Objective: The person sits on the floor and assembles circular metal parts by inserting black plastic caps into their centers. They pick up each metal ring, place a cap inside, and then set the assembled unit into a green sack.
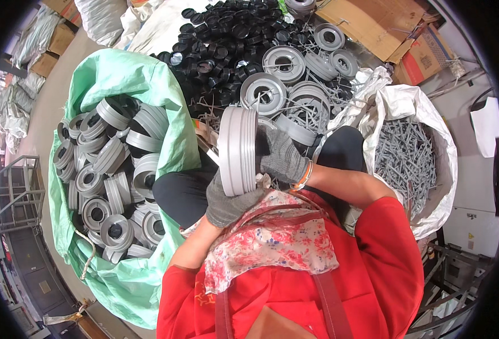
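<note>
In front of my lap a grey ribbed plastic ring (238, 148) is held on edge, its ridged side facing up. My left hand (230, 204), in a grey knit glove, is closed round its lower edge. Against the ring's right face is my right hand (283, 157), also gloved, with curled fingers partly hidden by the ring. A green woven sack (173, 107) at my left holds many similar grey rings (100, 212). Beyond my hands, more grey rings (263, 93) lie among thin grey plastic sticks (323, 107).
A large heap of black round caps (232, 42) spreads at the far middle. On the right stands a white sack (441, 147) filled with grey sticks (405, 164). Cardboard boxes (374, 22) lie at the far right. Metal steps (15, 198) stand at the left edge.
</note>
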`<action>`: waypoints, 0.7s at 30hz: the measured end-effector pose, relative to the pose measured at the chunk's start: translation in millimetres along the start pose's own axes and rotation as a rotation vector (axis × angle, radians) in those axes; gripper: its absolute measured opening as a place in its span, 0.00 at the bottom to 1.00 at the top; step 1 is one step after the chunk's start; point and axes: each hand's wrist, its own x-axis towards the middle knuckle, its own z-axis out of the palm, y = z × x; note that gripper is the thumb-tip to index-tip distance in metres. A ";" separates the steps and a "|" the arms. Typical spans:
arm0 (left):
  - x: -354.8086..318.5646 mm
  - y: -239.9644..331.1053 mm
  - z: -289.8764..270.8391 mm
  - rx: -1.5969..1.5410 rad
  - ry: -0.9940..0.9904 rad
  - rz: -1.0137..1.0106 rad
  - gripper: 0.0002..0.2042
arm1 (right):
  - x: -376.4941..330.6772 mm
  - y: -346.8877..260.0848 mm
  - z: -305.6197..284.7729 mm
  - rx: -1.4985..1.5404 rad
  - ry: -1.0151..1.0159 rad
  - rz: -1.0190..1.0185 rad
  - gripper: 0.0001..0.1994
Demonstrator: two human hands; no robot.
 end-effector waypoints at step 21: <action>19.9 -15.9 -14.3 0.606 0.086 0.446 0.23 | 7.6 -17.1 2.9 0.993 -0.093 0.751 0.22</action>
